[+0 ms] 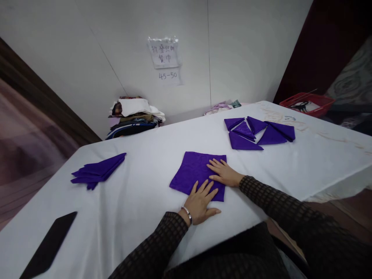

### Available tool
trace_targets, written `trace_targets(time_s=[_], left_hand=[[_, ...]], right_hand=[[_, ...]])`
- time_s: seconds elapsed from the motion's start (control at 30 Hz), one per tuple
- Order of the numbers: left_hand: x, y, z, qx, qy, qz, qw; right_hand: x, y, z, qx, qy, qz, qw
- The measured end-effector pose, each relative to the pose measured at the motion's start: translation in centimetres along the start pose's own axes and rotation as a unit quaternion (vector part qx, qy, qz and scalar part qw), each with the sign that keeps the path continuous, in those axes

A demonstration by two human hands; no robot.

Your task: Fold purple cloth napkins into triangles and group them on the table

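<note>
A purple cloth napkin (192,170) lies spread flat as a square on the white tablecloth (151,155) in front of me. My left hand (202,201) rests flat on its near edge, fingers stretched out, a bracelet at the wrist. My right hand (223,173) lies flat on the napkin's right side, fingers pointing left. Neither hand grips anything.
Folded purple triangles (258,133) lie grouped at the far right. A loose stack of purple napkins (97,171) sits at the left. A black phone (50,244) lies near the left front edge. Piled clothes (135,116) and a red basket (308,104) stand behind the table.
</note>
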State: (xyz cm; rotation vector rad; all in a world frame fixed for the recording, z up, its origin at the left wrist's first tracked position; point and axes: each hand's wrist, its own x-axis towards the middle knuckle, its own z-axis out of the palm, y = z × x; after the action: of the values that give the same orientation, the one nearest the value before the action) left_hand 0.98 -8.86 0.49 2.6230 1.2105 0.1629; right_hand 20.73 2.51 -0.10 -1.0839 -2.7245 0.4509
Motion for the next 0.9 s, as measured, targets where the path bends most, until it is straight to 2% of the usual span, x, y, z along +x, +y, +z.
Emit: trace_targets(time_s=[0.23,0.47,0.53,0.6,0.67,0.73,0.8,0.9], left_hand=[[0.0,0.1,0.0,-0.009,0.003,-0.002,1.000],[0.0,0.5,-0.5,-0.036,0.006,-0.010,0.999],[0.2,0.4,-1.1,-0.055,0.002,-0.027,0.998],[0.3,-0.1,-1.8,-0.059,0.028,-0.073,0.995],[0.1,-1.2,-2.3,-0.034,0.074,-0.144,0.986],[-0.2,-2.5,-2.3,0.004,0.103,-0.216,0.971],[-0.7,-3.7,-1.8,0.031,0.101,-0.260,0.960],[-1.3,-4.8,-0.8,0.047,0.086,-0.273,0.957]], right_hand=[[1.3,3.2,-0.2,-0.061,0.026,0.055,0.996],[1.3,4.1,0.5,-0.077,0.044,0.053,0.995],[1.3,4.3,0.5,-0.081,0.042,0.054,0.994],[1.4,4.2,0.2,-0.078,0.028,0.062,0.995],[1.4,3.4,-0.5,-0.072,0.015,0.078,0.994],[1.0,1.4,-1.2,-0.062,0.017,0.072,0.995],[0.1,-1.4,-1.4,-0.044,0.029,0.022,0.998],[-2.2,-5.9,-0.6,0.003,-0.002,-0.084,0.996]])
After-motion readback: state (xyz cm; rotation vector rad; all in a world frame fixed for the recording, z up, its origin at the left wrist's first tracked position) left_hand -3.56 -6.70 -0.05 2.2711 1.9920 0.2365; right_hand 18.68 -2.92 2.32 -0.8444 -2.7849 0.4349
